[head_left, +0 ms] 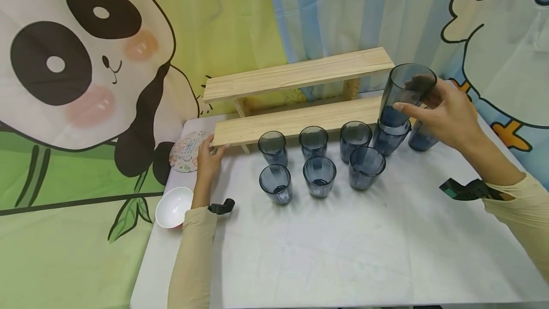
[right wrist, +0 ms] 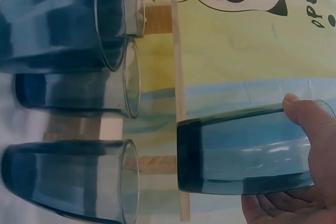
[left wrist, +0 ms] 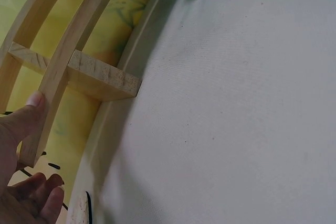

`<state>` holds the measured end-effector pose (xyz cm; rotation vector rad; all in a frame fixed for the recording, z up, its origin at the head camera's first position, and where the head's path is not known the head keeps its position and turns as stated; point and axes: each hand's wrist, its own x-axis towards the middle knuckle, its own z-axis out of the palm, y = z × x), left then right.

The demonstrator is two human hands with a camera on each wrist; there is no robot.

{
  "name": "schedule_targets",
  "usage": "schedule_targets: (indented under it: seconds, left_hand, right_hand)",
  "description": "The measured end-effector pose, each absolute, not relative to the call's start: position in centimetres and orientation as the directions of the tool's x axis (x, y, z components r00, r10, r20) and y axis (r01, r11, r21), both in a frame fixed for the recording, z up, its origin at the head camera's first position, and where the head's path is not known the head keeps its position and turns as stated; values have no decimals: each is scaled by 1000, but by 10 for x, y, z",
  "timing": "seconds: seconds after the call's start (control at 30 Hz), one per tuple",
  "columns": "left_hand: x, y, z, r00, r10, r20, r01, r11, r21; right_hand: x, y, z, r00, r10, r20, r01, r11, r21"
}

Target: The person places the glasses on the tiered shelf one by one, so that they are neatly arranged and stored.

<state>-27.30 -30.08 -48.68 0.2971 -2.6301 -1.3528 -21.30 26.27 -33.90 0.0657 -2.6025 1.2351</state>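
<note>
The right hand (head_left: 450, 113) had the held tumbler (head_left: 391, 95), a smoky-blue glass one, pinched near its rim, thumb on one side and fingers on the other. The held tumbler was off the bench (head_left: 343, 252), at the right end of the two-tier wooden shelf (head_left: 257, 81). The relation that mattered most was between its base and the upper tier (head_left: 300, 74): that plank ran away to the left of the held tumbler and behind it, and in the right wrist view the base looked about level with it. The head view did not settle whether glass and wood touched.

The long axis of the held tumbler stood close to upright, leaning a little, mouth up, so it crossed the length of the plank rather than following it. Below, the back-row tumblers (head_left: 313, 142) and front-row tumblers (head_left: 319, 176) stood mouth up on the bench, one directly under the held base in the head view.

The left hand (head_left: 208, 163) was well apart, gripping the left end of the lower tier (head_left: 296, 117), thumb against its edge. The right hand was by far the nearer to the glass.
</note>
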Motion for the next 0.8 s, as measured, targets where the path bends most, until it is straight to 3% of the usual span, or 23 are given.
schedule_targets:
  seconds: [0.27,0.57,0.8]
  left_hand:
    - [-272,-300,-486,-964,-260,46,-113,563,819]
    - [-273,-300,-487,-966,-254,44,-110,562,820]
    - [-272,-299,-483,-969,-243,56,-97,576,811]
  right_hand:
    - [-239,261,-329,-980,80,182,-86,655,-751]
    - [-269,257,-321,-977,35,213,-148,611,-778]
    - [-292,251,-316,-965,73,251,-151,628,-764]
